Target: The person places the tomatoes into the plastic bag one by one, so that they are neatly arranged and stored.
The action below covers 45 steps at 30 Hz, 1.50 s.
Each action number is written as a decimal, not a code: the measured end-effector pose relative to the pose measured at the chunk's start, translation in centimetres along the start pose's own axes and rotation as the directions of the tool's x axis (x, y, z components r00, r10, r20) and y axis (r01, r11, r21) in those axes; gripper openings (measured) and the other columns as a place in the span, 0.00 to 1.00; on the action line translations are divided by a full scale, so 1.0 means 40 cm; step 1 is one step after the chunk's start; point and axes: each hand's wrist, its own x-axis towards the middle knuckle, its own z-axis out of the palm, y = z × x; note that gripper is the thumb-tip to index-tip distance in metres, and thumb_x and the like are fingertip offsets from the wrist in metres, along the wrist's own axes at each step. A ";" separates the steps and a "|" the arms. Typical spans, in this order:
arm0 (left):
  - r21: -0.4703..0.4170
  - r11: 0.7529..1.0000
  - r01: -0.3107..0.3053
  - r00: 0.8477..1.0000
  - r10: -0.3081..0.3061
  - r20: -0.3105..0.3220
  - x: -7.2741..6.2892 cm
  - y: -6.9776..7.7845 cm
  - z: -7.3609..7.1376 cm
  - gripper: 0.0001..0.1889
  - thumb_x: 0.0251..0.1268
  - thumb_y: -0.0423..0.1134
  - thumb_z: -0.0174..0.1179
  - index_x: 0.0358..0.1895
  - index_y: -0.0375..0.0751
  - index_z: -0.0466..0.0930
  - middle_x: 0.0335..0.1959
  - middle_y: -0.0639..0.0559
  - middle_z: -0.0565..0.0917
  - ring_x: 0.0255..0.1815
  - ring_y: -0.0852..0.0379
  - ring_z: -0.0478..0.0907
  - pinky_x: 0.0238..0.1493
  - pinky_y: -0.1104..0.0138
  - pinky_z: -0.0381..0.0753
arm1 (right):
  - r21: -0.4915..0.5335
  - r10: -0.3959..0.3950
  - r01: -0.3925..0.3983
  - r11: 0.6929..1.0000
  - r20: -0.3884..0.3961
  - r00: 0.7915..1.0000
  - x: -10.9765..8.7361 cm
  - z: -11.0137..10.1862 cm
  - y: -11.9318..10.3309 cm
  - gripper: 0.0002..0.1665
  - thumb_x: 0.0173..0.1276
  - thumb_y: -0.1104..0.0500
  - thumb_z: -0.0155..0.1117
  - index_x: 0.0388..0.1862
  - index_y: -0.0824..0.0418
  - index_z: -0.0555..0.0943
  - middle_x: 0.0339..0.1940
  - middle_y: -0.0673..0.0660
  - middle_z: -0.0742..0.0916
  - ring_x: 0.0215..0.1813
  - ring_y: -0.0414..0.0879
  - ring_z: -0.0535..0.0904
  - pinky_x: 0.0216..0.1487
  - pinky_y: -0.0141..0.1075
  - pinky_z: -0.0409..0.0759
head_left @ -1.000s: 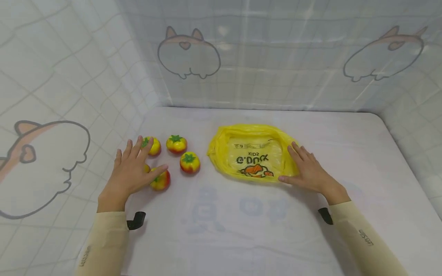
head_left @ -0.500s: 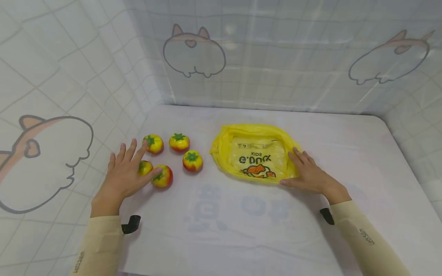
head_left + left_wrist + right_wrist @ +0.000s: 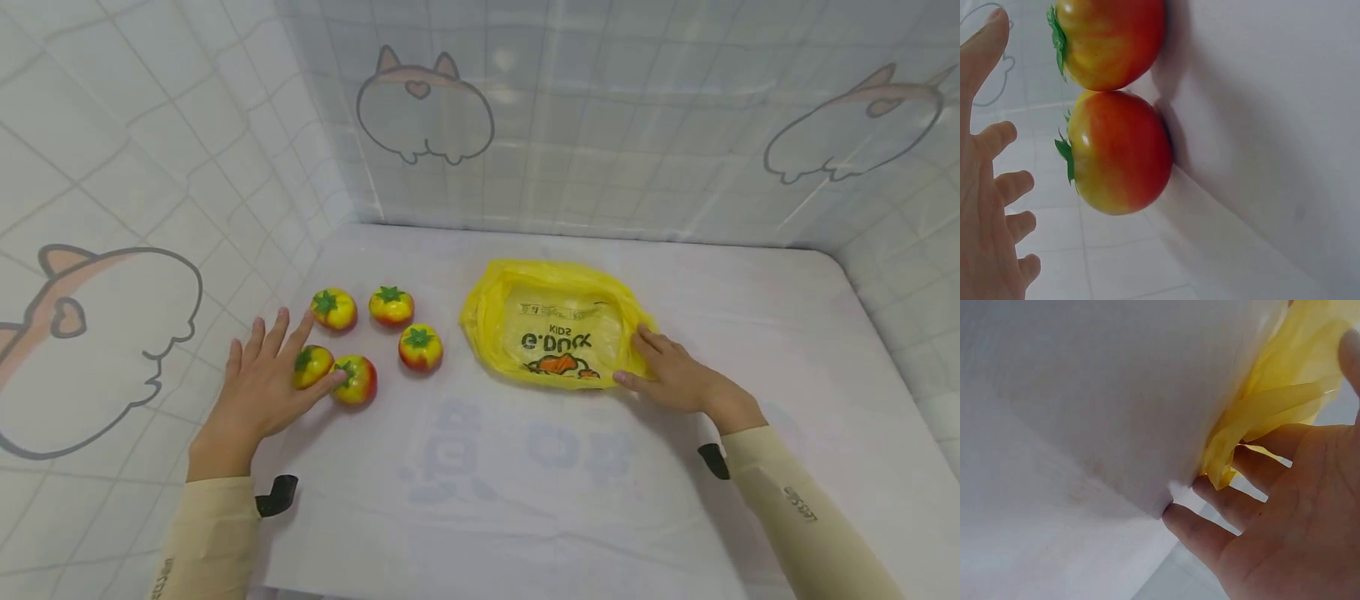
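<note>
White sheeting covers the work surface [image 3: 525,533], with grid-patterned walls [image 3: 615,142] behind it and at both sides.

Left hand [image 3: 258,387]: fingers spread apart, thumb held away from them, nothing held. From the head, its thumb tip overlaps the nearest tomato-like fruit [image 3: 356,382]; the left wrist view shows a gap between hand and fruit.

Right hand [image 3: 673,377]: fingers slightly parted and extended, touching the right edge of the yellow plastic bag [image 3: 483,337]. At close range, yellow film lies against the fingers, and one fingertip meets the surface. Thumb stands apart from the fingers; no pinch is evident.

Beyond the left fingers, a second fruit [image 3: 315,367] sits beside the first, partly hidden by the hand. Three further fruits lie farther out: one near the index fingertip [image 3: 335,310], one to its right [image 3: 391,307], one nearer the bag [image 3: 421,348]. All are yellow and red with green caps.

Bag lies mouth open, right of the fruits, its print visible inside the rim. Outermost, cream sleeves [image 3: 206,537] cover both forearms; rounded animal outlines [image 3: 425,112] mark the walls.
</note>
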 end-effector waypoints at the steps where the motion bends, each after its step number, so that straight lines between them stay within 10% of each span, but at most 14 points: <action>1: 0.003 1.000 0.000 1.000 0.000 -0.001 -0.002 -0.001 0.001 0.55 0.65 0.77 0.52 0.85 0.55 0.38 0.84 0.32 0.40 0.82 0.24 0.31 0.73 0.28 0.26 | -0.004 -0.002 0.002 1.000 -0.006 1.000 0.001 0.000 0.001 0.61 0.75 0.28 0.52 0.83 0.72 0.46 0.84 0.73 0.47 0.81 0.77 0.44 0.76 0.71 0.47; 16: -0.012 0.999 0.037 0.997 -0.036 0.063 -0.022 -0.015 0.018 0.57 0.64 0.77 0.52 0.85 0.50 0.40 0.83 0.29 0.42 0.81 0.23 0.34 0.74 0.28 0.28 | -0.055 -0.023 0.022 0.998 -0.030 0.999 -0.003 0.005 -0.002 0.62 0.74 0.32 0.59 0.82 0.75 0.45 0.84 0.74 0.48 0.80 0.77 0.43 0.77 0.69 0.47; 29: -0.007 0.999 0.033 0.997 -0.032 0.077 -0.046 -0.030 0.063 0.61 0.63 0.72 0.59 0.82 0.29 0.42 0.78 0.21 0.53 0.73 0.18 0.54 0.69 0.26 0.53 | -0.048 -0.022 0.020 0.999 -0.030 0.999 0.003 0.015 -0.003 0.62 0.73 0.32 0.59 0.82 0.74 0.47 0.84 0.74 0.48 0.80 0.79 0.44 0.76 0.70 0.49; 45: -0.138 0.984 0.110 0.994 -0.110 0.006 -0.047 -0.048 0.084 0.41 0.76 0.59 0.56 0.81 0.42 0.52 0.71 0.23 0.62 0.65 0.20 0.65 0.63 0.27 0.64 | -0.042 -0.022 0.021 0.999 -0.038 0.999 -0.004 0.019 -0.004 0.62 0.74 0.30 0.57 0.82 0.74 0.46 0.84 0.73 0.47 0.80 0.78 0.43 0.76 0.70 0.48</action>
